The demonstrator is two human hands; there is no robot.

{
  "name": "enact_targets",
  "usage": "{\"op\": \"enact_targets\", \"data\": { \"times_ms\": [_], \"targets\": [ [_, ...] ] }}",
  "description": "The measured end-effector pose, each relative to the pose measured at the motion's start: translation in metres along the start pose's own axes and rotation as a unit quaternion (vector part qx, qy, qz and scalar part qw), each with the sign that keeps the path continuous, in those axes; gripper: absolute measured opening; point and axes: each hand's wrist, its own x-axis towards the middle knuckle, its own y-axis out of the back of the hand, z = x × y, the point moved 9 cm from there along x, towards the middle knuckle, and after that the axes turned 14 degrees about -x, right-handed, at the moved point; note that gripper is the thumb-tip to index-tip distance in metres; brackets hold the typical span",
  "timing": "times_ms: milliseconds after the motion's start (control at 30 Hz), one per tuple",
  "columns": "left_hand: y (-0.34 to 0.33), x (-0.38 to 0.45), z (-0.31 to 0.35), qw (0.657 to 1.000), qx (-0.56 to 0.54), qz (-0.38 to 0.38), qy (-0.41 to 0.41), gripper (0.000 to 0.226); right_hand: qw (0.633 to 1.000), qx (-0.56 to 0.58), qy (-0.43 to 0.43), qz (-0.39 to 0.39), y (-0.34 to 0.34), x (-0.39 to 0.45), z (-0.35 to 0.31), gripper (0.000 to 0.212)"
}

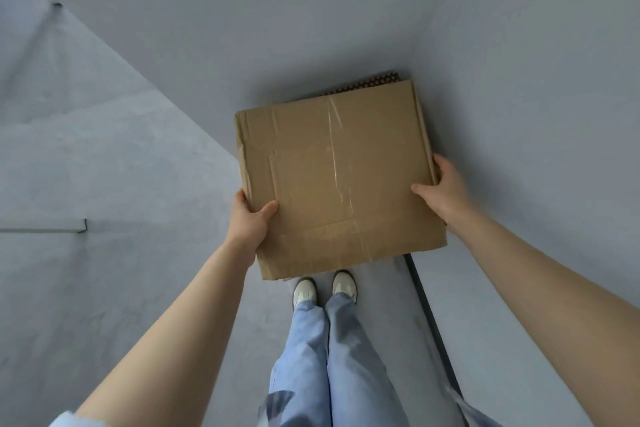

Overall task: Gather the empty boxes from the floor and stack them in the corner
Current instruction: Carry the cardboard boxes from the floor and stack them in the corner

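A flat brown cardboard box point(337, 177), taped along its top seams, is held level in front of me over the corner where two grey walls meet. My left hand point(251, 224) grips its near left edge, thumb on the top face and fingers under. My right hand point(445, 189) grips the right edge the same way, thumb on top. Whatever lies below the box is hidden, except a dark perforated panel point(370, 81) showing past its far edge.
Grey walls close in ahead and on the right. A dark strip point(427, 312) runs along the foot of the right wall. My feet in white shoes point(323, 288) stand on the grey floor just behind the box. Open floor point(104, 184) spreads to the left.
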Motion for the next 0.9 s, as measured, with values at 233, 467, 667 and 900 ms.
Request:
{"op": "enact_targets", "data": {
  "times_ms": [233, 467, 667, 900],
  "targets": [
    [0.004, 0.006, -0.026, 0.998, -0.016, 0.001, 0.06, 0.058, 0.989, 0.022, -0.146, 0.013, -0.011, -0.01, 0.047, 0.094],
    [-0.001, 0.006, -0.032, 0.995, -0.043, -0.006, 0.094, 0.051, 0.91, 0.24, -0.332, -0.061, -0.045, -0.032, 0.079, 0.096],
    [-0.03, 0.023, -0.008, 0.996, -0.045, -0.021, 0.079, 0.054, 0.899, 0.301, -0.318, -0.001, -0.02, -0.002, 0.073, 0.074],
    [-0.082, 0.041, 0.018, 0.994, -0.063, -0.027, 0.083, 0.064, 0.845, 0.433, -0.312, -0.025, -0.014, 0.021, 0.057, 0.059]
  ]
}}
